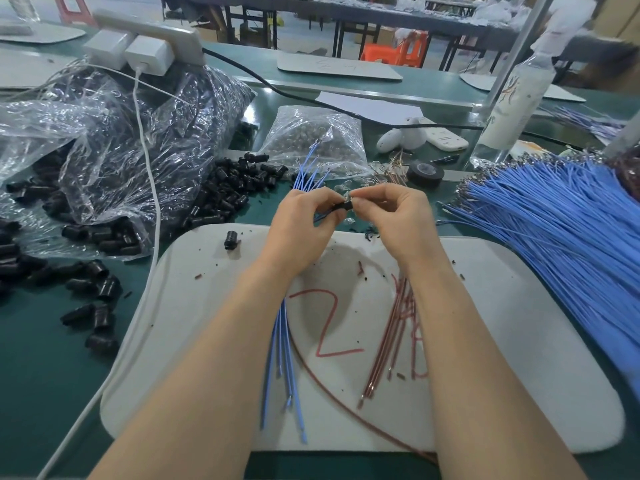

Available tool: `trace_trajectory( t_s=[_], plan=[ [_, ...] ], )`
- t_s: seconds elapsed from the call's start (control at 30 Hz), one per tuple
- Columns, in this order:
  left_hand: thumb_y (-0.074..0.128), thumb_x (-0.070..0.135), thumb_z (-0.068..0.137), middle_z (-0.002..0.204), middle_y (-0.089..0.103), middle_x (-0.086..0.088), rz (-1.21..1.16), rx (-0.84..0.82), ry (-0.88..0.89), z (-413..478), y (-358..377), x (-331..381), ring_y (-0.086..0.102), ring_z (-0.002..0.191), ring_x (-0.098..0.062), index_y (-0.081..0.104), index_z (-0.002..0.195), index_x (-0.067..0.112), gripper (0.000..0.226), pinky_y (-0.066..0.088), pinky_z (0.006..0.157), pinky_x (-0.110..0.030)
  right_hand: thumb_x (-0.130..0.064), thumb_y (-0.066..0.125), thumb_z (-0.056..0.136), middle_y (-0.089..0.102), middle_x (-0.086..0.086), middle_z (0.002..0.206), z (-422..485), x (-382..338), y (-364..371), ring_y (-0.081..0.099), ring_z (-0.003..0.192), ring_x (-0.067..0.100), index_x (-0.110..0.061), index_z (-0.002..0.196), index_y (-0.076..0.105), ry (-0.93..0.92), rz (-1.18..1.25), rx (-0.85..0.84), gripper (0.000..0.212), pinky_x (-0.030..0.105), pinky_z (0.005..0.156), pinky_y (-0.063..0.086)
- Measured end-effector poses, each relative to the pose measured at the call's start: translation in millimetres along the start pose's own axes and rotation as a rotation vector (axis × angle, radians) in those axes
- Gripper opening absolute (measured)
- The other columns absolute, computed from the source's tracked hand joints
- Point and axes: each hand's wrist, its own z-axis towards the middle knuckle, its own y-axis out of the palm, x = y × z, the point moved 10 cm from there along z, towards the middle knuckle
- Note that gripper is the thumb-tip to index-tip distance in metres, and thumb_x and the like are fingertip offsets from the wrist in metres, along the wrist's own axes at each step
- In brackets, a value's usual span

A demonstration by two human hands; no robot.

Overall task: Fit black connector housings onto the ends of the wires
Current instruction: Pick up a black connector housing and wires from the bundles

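Note:
My left hand (304, 223) grips a small black connector housing (341, 206) and a bundle of blue wires (306, 173) whose ends fan out beyond its fingers and hang down below the wrist. My right hand (391, 216) pinches a small clear-and-metal piece against the housing's end; what it is I cannot tell. Red-brown wires (388, 344) run down from under the right hand over the white mat (214, 306). One loose housing (231, 240) lies on the mat to the left.
A heap of black housings (225, 192) spills from clear bags (114, 140) at left. A large bundle of blue wires (561, 230) lies at right. A bag of small parts (322, 140), a tape roll (424, 171), a bottle (512, 98) and a white cable (152, 216) surround the mat.

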Motion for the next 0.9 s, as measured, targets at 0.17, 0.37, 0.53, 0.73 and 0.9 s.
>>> trace_trajectory(
  t_s=[0.17,0.37,0.53,0.73,0.9],
  plan=[
    [0.062,0.022,0.090,0.088,0.071,0.002,-0.085,0.019,-0.023,0,-3,7,0.062,0.090,-0.013,0.069,0.102,0.016,0.015,0.044,0.084,-0.022,-0.002,0.058,0.091,0.066,-0.002,0.078,-1,-7,-10,0.061,0.071,0.006,-0.016,0.092,0.068,0.017,0.144,0.063,0.018,0.021,0.076,0.054],
    [0.062,0.017,0.090,0.082,0.070,0.007,-0.417,0.151,-0.174,7,-26,-1,0.065,0.079,0.000,0.065,0.098,0.017,0.008,0.047,0.072,-0.007,0.001,0.057,0.088,0.064,-0.003,0.073,7,2,-50,0.059,0.062,0.002,-0.010,0.091,0.068,0.130,0.069,0.256,0.016,0.023,0.073,0.055],
    [0.061,0.018,0.091,0.073,0.069,0.012,-0.620,0.208,-0.323,18,-32,-14,0.059,0.062,0.013,0.062,0.091,0.020,0.003,0.041,0.056,-0.001,-0.004,0.060,0.084,0.069,0.003,0.087,15,15,-22,0.065,0.084,0.019,-0.012,0.091,0.069,0.161,-0.418,0.062,0.014,0.026,0.082,0.050],
    [0.061,0.022,0.091,0.080,0.068,0.009,-0.637,0.162,-0.406,23,-19,-25,0.055,0.056,0.013,0.062,0.092,0.020,0.003,0.042,0.055,-0.005,-0.009,0.058,0.088,0.067,0.001,0.093,22,9,5,0.059,0.085,0.016,-0.013,0.095,0.068,0.080,-0.556,0.008,0.013,0.020,0.076,0.042],
    [0.064,0.018,0.089,0.078,0.065,0.010,-0.637,0.184,-0.422,19,-17,-35,0.057,0.062,0.006,0.061,0.084,0.025,0.010,0.047,0.060,-0.009,-0.011,0.057,0.089,0.068,0.002,0.098,26,7,3,0.059,0.092,0.016,-0.017,0.096,0.069,0.063,-0.630,-0.008,0.015,0.027,0.085,0.046]
  ],
)
